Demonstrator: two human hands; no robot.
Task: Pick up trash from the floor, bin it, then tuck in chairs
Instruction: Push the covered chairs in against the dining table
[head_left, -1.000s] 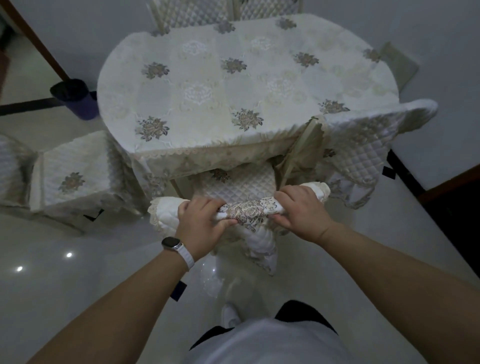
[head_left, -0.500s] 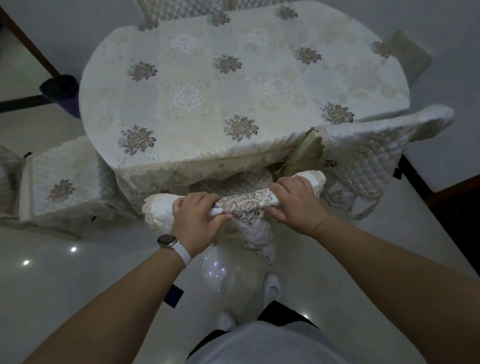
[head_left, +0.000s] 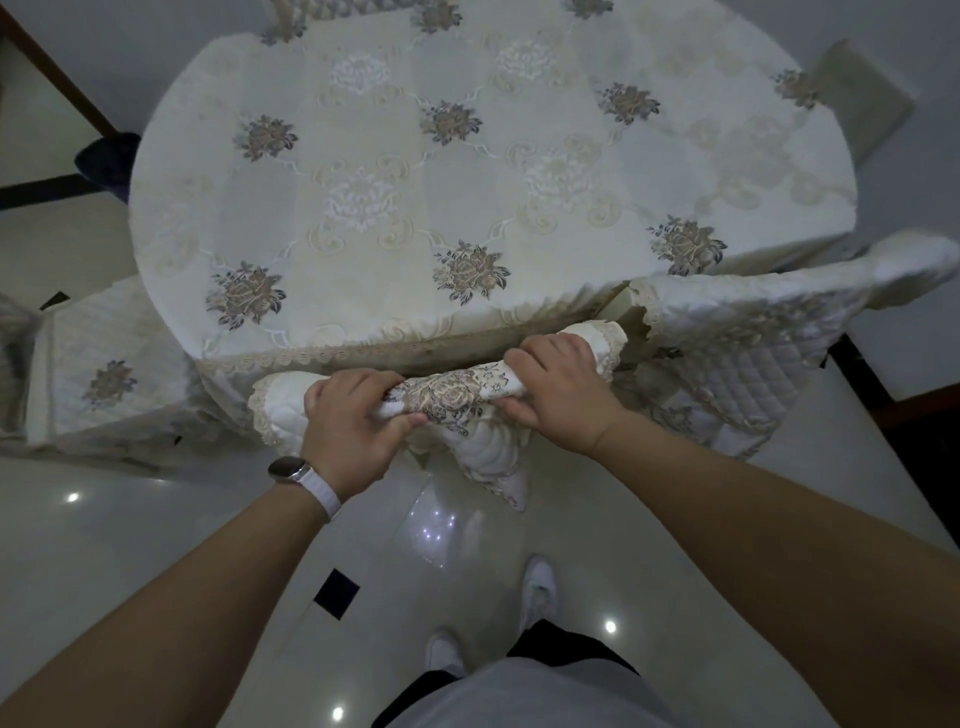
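The chair (head_left: 452, 396) is sitting with its top rail at the near edge of the bench (head_left: 467, 171), and both hands are curling round that rail, the left hand (head_left: 353, 422) towards its left end and the right hand (head_left: 560, 396) towards its right. The quilted cover (head_left: 491, 453) is bunching under the fingers, so a further push is risking sliding cloth instead of frame, or trapping the tablecloth hem (head_left: 332, 354) against the bench edge. The neighbouring chair (head_left: 753, 332) is standing angled just beside the rail's right end, where the covers could snag.
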